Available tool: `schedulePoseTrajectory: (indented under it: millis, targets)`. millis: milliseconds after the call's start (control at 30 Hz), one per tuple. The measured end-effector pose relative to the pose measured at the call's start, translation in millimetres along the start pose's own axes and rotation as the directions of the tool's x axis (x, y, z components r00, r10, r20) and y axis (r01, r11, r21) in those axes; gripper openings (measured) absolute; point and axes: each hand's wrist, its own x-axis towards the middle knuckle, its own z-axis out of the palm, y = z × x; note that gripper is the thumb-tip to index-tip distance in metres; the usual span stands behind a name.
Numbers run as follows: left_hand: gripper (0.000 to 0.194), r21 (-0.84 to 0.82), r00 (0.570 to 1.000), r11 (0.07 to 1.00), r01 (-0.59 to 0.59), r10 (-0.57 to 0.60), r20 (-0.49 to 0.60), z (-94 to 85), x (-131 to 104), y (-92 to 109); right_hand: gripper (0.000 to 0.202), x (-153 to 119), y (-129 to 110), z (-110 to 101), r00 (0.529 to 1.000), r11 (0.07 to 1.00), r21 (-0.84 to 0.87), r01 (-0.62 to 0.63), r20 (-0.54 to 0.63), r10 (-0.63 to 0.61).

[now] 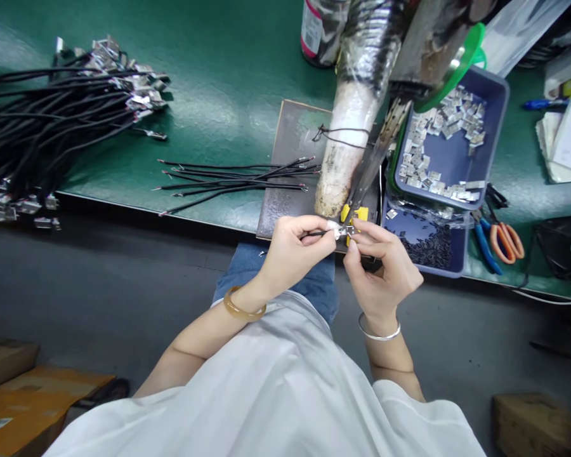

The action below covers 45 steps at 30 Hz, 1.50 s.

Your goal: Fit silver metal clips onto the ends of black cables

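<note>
My left hand [297, 251] pinches a short black cable [316, 233] near its end, with white wrapping on the thumb or fingertip. Opposite it, my right hand [385, 263] is closed at the fingertips on a small silver metal connector shell [349, 230] at the cable's end. Both hands meet just in front of a yellow fixture [361, 214], under the tip of a tape-wrapped white tube [347, 139]. Behind my left hand, several loose black cables [238, 174] with stripped ends lie across the bench edge and a dark board [285, 212].
A large bundle of black cables [52, 120] with metal ends lies at left. On the right stand a blue bin of metal shells [497, 120] and a lower bin of small black parts [459, 257]. Beside them are orange-handled scissors [507, 242] and blue-handled pliers [488, 247].
</note>
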Motion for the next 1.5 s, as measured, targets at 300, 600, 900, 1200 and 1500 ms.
schedulePoseTrajectory:
  millis: [300, 600, 900, 1200, 1500]
  targets:
    - [0.014, 0.174, 0.974, 0.959, -0.223, 0.224, 0.017, -2.5, -1.5, 2.7, 0.018, 2.5, -2.7, 1.8, 1.0, 0.998, -0.061, -0.009, -0.002, 0.009]
    - [0.016, 0.156, 0.977, 0.965, -0.212, 0.208, 0.042, -4.8, 1.4, 4.7, 0.02, 4.7, -4.6, -1.7, 1.0, 0.997, -0.077, 0.021, 0.017, -0.02]
    - [0.019, 0.133, 0.993, 0.987, -0.09, 0.078, 0.091, -7.2, 0.5, 3.8, 0.021, 1.4, -5.6, -5.6, 0.996, 0.996, -0.06, 0.062, 0.067, -0.058]
    - [0.016, 0.167, 0.991, 0.978, -0.125, 0.115, 0.071, -4.6, -2.2, 1.9, 0.021, 3.5, -3.2, -4.1, 0.998, 0.997, -0.07, 0.034, 0.059, -0.029]
    - [0.014, 0.222, 0.963, 0.937, -0.27, 0.261, 0.069, -5.4, -3.2, 1.7, 0.021, 4.2, -8.5, -5.8, 0.995, 0.993, -0.086, 0.082, 0.07, -0.076]
